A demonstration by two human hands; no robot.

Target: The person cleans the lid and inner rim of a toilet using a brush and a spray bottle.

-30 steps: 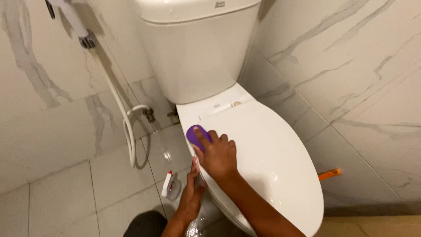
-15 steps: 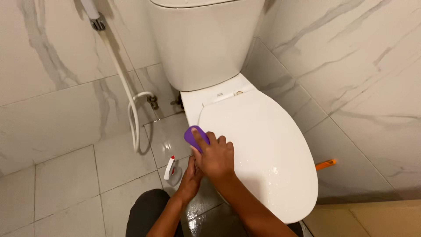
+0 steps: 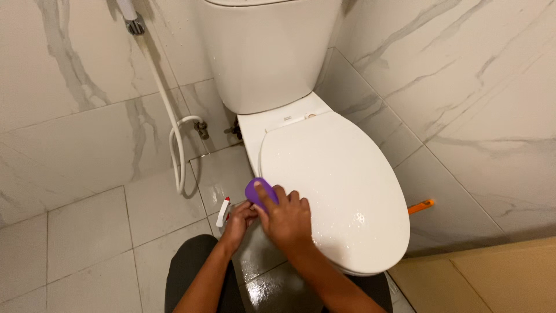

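While the right hand [image 3: 288, 217] presses a purple scrubber [image 3: 259, 191] against the toilet lid [image 3: 336, 185], the left hand [image 3: 237, 223] grasps a spray bottle [image 3: 223, 211].

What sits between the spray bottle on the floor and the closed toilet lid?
In the head view, the left hand and the purple scrubber under the right hand lie between the spray bottle and the toilet lid.
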